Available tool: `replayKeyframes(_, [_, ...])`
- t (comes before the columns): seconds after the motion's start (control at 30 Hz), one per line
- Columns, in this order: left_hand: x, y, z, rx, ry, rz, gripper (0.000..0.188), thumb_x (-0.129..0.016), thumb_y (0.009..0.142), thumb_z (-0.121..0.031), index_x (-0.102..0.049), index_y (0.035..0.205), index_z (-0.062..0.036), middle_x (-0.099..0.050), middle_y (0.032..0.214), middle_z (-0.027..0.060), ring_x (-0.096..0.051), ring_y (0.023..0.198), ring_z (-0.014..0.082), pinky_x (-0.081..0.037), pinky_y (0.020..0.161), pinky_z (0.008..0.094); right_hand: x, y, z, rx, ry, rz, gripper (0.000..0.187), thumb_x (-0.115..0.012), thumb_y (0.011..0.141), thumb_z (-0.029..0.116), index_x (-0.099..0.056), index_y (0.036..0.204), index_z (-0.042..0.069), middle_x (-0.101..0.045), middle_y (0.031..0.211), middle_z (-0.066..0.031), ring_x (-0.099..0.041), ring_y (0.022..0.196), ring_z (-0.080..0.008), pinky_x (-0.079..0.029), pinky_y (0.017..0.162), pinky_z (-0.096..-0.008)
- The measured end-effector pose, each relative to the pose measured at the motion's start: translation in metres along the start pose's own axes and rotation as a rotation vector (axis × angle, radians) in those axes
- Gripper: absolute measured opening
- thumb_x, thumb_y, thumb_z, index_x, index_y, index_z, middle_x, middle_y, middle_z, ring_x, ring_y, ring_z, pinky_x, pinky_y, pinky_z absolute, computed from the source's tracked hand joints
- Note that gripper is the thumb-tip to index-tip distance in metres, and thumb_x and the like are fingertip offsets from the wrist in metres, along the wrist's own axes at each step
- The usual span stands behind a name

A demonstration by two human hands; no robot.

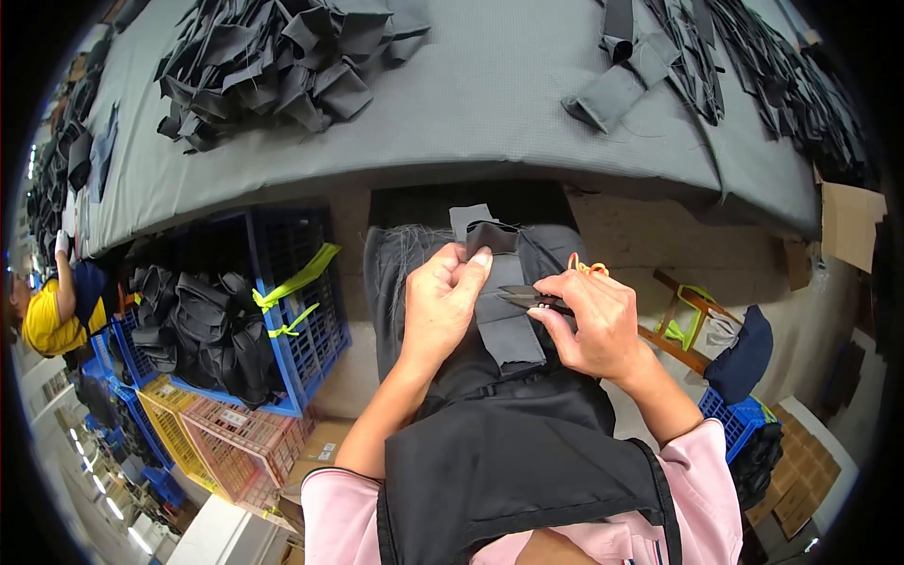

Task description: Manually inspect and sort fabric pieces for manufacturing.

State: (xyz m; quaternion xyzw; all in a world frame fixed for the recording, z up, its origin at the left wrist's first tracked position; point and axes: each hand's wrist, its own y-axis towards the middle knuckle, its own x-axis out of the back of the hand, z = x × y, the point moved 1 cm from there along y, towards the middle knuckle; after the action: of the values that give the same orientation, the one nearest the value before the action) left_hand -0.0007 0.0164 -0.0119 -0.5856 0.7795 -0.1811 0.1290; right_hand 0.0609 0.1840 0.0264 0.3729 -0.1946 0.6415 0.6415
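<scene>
Over my lap, my left hand (444, 299) pinches the upper part of a dark grey fabric strip (508, 330) between thumb and fingers. The strip hangs down over the dark cloth on my legs, and a folded end stands up above my fingertips. My right hand (595, 315) is closed around small black thread snips (527, 298). Their blades point left, over the strip and close to my left thumb. An orange cord loop (586, 266) shows at the back of the right hand. Loose threads (410, 247) lie on the cloth left of the strip.
Ahead stands a grey-covered table (490, 113) with a fabric pile (273, 66) at left and more strips (650, 75) at right. A blue crate (311, 330) holding black bags is on my left. A wooden stool (673, 353) stands right. Someone in yellow (61, 315) is far left.
</scene>
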Motion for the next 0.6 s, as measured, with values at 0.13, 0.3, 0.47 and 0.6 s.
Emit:
replayKeyframes(0.13, [0.0003, -0.0013, -0.0044, 0.016, 0.017, 0.016, 0.022, -0.059, 0.090, -0.020, -0.061, 0.083, 0.0001, -0.041, 0.055, -0.0097, -0.031, 0.054, -0.0001, -0.026, 0.048, 0.0203, 0.0002, 0.0035, -0.0019, 0.047, 0.050, 0.038, 0.024, -0.074, 0.067, 0.006, -0.059, 0.085, 0.003, -0.064, 0.075, -0.0080, -0.060, 0.059, -0.0227, -0.044, 0.056, -0.0306])
replayKeyframes(0.3, [0.0014, -0.0012, -0.0014, 0.016, 0.005, 0.023, 0.022, -0.059, 0.090, -0.020, -0.061, 0.083, 0.0003, -0.041, 0.055, -0.0092, -0.031, 0.053, -0.0001, -0.026, 0.047, 0.0208, -0.0039, 0.0029, -0.0028, 0.053, 0.068, 0.039, 0.024, -0.075, 0.067, 0.007, -0.059, 0.085, 0.003, -0.064, 0.074, -0.0079, -0.060, 0.059, -0.0233, -0.045, 0.057, -0.0310])
replayKeyframes(0.47, [0.0015, -0.0006, 0.0019, 0.019, -0.003, 0.033, 0.022, -0.060, 0.090, -0.020, -0.060, 0.081, 0.0006, -0.041, 0.054, -0.0092, -0.031, 0.052, 0.0000, -0.025, 0.046, 0.0215, -0.0075, -0.0001, -0.0048, 0.004, 0.135, 0.049, 0.024, -0.075, 0.068, 0.008, -0.058, 0.084, 0.003, -0.063, 0.072, -0.0077, -0.060, 0.058, -0.0235, -0.045, 0.056, -0.0311])
replayKeyframes(0.6, [0.0021, -0.0008, 0.0030, 0.016, 0.000, 0.042, 0.023, -0.060, 0.090, -0.020, -0.060, 0.080, 0.0007, -0.041, 0.054, -0.0089, -0.031, 0.052, 0.0002, -0.026, 0.046, 0.0214, -0.0089, -0.0003, -0.0005, 0.024, 0.086, 0.023, 0.021, -0.073, 0.070, 0.009, -0.057, 0.082, 0.003, -0.062, 0.072, -0.0065, -0.060, 0.059, -0.0219, -0.045, 0.054, -0.0311])
